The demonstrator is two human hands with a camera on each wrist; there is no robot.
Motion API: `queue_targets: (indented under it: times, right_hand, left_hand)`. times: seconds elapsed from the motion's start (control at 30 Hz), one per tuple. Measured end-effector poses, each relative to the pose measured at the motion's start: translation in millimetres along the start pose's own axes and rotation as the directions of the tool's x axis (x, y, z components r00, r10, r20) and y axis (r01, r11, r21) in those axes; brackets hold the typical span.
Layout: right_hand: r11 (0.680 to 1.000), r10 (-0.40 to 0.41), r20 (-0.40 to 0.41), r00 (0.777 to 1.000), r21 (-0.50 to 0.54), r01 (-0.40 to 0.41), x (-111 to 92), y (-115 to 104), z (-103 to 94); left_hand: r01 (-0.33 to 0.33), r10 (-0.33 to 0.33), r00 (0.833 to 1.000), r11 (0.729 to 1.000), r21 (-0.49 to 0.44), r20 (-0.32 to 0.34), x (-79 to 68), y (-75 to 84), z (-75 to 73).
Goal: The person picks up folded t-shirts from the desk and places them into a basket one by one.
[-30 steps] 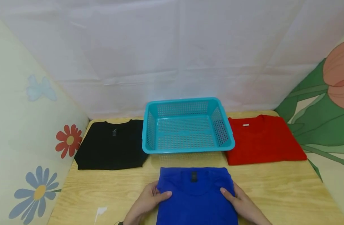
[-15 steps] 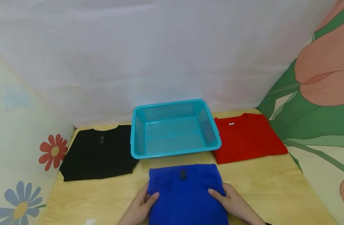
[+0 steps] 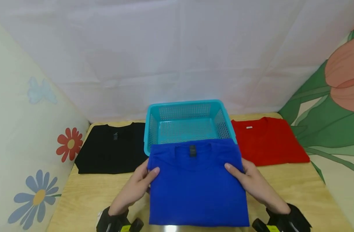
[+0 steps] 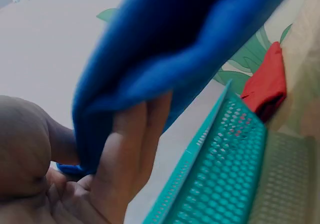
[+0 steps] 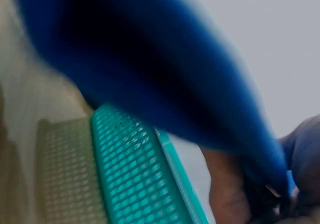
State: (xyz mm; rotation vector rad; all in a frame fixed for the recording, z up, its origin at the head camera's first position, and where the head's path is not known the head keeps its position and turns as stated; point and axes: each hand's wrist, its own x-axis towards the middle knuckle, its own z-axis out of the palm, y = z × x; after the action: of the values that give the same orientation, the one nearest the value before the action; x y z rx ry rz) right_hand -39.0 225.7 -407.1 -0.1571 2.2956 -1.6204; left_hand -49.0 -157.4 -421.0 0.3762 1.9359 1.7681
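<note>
A folded blue T-shirt [image 3: 197,190] with a dark neck label is held up by both hands in the head view, collar side away from the person. My left hand [image 3: 139,183] grips its left edge, thumb on top and fingers underneath. On the opposite edge my right hand [image 3: 250,180] pinches the fabric the same way. The shirt's far edge overlaps the front rim of a turquoise plastic basket [image 3: 184,103]. In the left wrist view, fingers [image 4: 127,154] support the blue layers from below. The right wrist view shows the shirt's folded side [image 5: 150,68] above the basket's perforated wall [image 5: 135,169].
A folded black T-shirt [image 3: 111,154] lies left of the basket on the wooden table [image 3: 87,196]. To the right lies a folded red T-shirt [image 3: 272,141]. A white sheet [image 3: 177,51] hangs behind, and painted walls stand at both sides.
Both hands have lifted the blue shirt and carried it forward, from the table's front to over the basket's near rim. The black and red shirts stay in place; the head view has shifted slightly.
</note>
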Motion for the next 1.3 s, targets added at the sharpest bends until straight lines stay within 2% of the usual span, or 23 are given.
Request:
queue_targets:
  times: [0.17, 0.3, 0.43, 0.7, 0.8, 0.9, 1.07, 1.2, 1.3]
  right_hand:
    - [0.997, -0.057, 0.015, 0.998, 0.047, 0.056, 33.8, -17.4, -15.8]
    - [0.997, -0.054, 0.046, 0.998, 0.058, 0.051, 58.9, -24.9, -25.1]
    - [0.997, -0.024, 0.093, 0.995, 0.070, 0.018, 85.5, -28.3, -34.6]
    - [0.981, 0.117, 0.173, 0.978, 0.131, -0.141, 137.5, -36.6, -49.5]
    - [0.969, 0.145, 0.201, 0.969, 0.167, -0.180, 151.2, -39.6, -54.6]
    - [0.967, 0.154, 0.202, 0.967, 0.170, -0.190, 160.8, -40.2, -59.9]
    - [0.974, 0.177, 0.164, 0.971, 0.116, -0.197, 173.8, -32.5, -63.5]
    - [0.975, 0.215, 0.140, 0.967, 0.033, -0.221, 181.6, -19.8, -62.6]
    - [0.979, 0.205, 0.133, 0.970, -0.031, -0.203, 187.5, -12.0, -60.7]
  left_hand:
    - [-0.067, 0.068, 0.997, 0.997, 0.040, -0.020, 31.3, 21.5, -24.3]
    - [-0.069, 0.069, 0.998, 0.998, 0.006, 0.003, 50.6, 29.1, -38.0]
    - [-0.029, 0.029, 1.000, 0.999, -0.030, 0.010, 69.8, 30.7, -47.8]
    - [0.093, -0.092, 0.995, 0.996, 0.017, -0.040, 111.0, 43.5, -64.7]
    - [0.134, -0.133, 0.990, 0.990, 0.034, -0.043, 122.2, 50.5, -72.0]
    - [0.143, -0.140, 0.989, 0.988, 0.062, -0.038, 135.0, 55.5, -77.9]
    - [0.194, -0.189, 0.980, 0.977, 0.092, -0.057, 157.8, 51.3, -80.6]
    - [0.272, -0.264, 0.962, 0.952, 0.137, -0.073, 170.5, 40.3, -74.9]
    - [0.282, -0.266, 0.958, 0.937, 0.206, -0.103, 175.8, 35.3, -68.9]
